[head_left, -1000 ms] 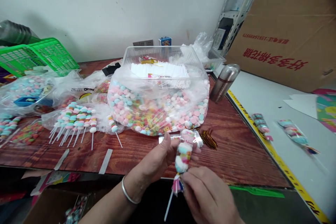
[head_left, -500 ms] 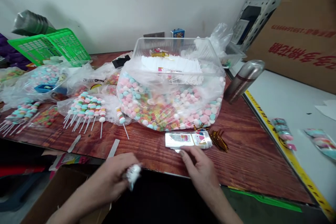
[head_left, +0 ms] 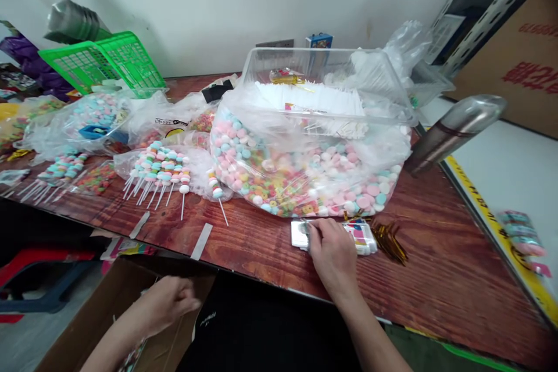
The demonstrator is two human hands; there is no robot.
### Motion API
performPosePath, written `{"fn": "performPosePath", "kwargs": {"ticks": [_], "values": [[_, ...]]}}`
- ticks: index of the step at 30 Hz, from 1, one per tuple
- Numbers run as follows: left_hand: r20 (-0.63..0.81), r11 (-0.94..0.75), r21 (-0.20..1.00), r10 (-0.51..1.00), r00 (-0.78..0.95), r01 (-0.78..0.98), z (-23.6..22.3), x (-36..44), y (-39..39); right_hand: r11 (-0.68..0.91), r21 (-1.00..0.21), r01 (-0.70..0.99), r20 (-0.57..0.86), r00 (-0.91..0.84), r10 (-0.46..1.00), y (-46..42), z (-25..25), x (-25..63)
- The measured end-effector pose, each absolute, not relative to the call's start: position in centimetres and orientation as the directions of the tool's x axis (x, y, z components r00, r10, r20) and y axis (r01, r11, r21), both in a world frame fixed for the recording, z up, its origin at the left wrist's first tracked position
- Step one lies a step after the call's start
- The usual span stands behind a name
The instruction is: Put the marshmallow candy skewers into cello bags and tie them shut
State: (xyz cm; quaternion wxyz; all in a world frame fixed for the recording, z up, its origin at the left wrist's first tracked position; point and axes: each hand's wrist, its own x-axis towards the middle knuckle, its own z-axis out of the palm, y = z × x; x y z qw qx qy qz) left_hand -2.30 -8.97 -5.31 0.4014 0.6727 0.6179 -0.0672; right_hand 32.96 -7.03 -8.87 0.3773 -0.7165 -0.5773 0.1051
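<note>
My right hand (head_left: 335, 258) is over a flat stack of printed clear plastic bags (head_left: 364, 238) near the table's front edge. Its thumb and fingers are pinched at the left part of the top bag. Gold twist ties (head_left: 390, 241) lie just right of the stack. Slightly blurred, my left hand (head_left: 168, 305) hangs below the table edge, above an open cardboard box (head_left: 93, 305). Its fingers are curled in, and nothing shows in them. To the left on the table lie candy skewers (head_left: 160, 165) of round pastel pieces on white sticks, with a single skewer (head_left: 214, 185) apart from them.
Behind the stack sits a large bag of pastel candies (head_left: 261, 174), with a clear plastic bin (head_left: 331, 55) of white sticks on it. A steel flask (head_left: 457, 131) leans at the right. Green baskets (head_left: 131, 61) stand at back left. A stool (head_left: 47, 285) is below.
My left hand has moved left and down over the cardboard box, and the whitish wrapped thing it held no longer shows. My right hand has closed on the top bag. The view has shifted.
</note>
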Motion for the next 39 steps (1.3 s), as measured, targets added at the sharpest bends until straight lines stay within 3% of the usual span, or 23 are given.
{"fn": "performPosePath", "kwargs": {"ticks": [3, 6, 8, 14, 17, 20, 26, 30, 33, 36, 39], "values": [[-0.447, 0.068, 0.793, 0.741, 0.501, 0.605, -2.6, 6.0, -6.6, -0.007, -0.746, 0.666, 0.311, 0.357, 0.881, -7.7, -8.8, 34.0], [-0.353, 0.205, 0.921, 0.799, 0.486, 0.331, -2.6, 14.0, -4.5, 0.045, -0.786, 0.616, 0.346, 0.378, 0.859, -8.5, -8.2, 34.6], [-0.362, 0.252, 0.928, 0.789, 0.496, 0.276, -3.6, 18.2, -3.4, 0.093, -0.790, 0.606, 0.371, 0.353, 0.859, -8.9, -8.0, 34.8], [-0.252, 0.115, 0.942, 0.861, 0.441, 0.314, -5.9, 23.0, -1.7, 0.164, -0.731, 0.662, 0.421, 0.248, 0.872, -10.1, -9.0, 35.2], [-0.320, 0.221, 0.943, 0.806, 0.498, 0.249, -6.4, 22.3, -1.5, 0.156, -0.547, 0.823, 0.509, 0.179, 0.842, -10.7, -9.8, 35.6], [-0.357, 0.434, 0.901, 0.715, 0.601, 0.019, -6.8, 21.2, -1.6, 0.131, -0.406, 0.904, 0.538, 0.120, 0.834, -11.2, -10.3, 36.0], [-0.254, 0.641, 0.666, 0.676, 0.692, -0.381, -7.0, 19.7, -1.4, 0.075, -0.552, 0.831, 0.442, 0.216, 0.870, -11.5, -10.6, 36.9], [-0.249, 0.624, 0.613, 0.735, 0.631, -0.485, -6.8, 19.2, -1.2, -0.019, -0.819, 0.574, 0.254, 0.392, 0.884, -12.0, -9.1, 37.2], [-0.244, 0.604, 0.629, 0.751, 0.614, -0.489, -6.5, 19.1, -1.2, -0.095, -0.992, 0.078, -0.035, 0.558, 0.829, -12.3, -6.7, 36.7], [-0.200, 0.552, 0.721, 0.745, 0.636, -0.419, -5.9, 19.2, -1.2, -0.090, -0.910, -0.404, -0.284, 0.449, 0.847, -12.2, -4.7, 35.8], [-0.138, 0.445, 0.818, 0.766, 0.627, -0.364, -5.2, 19.2, -1.5, -0.107, -0.868, -0.485, -0.329, 0.400, 0.855, -12.1, -4.0, 34.9]]}}
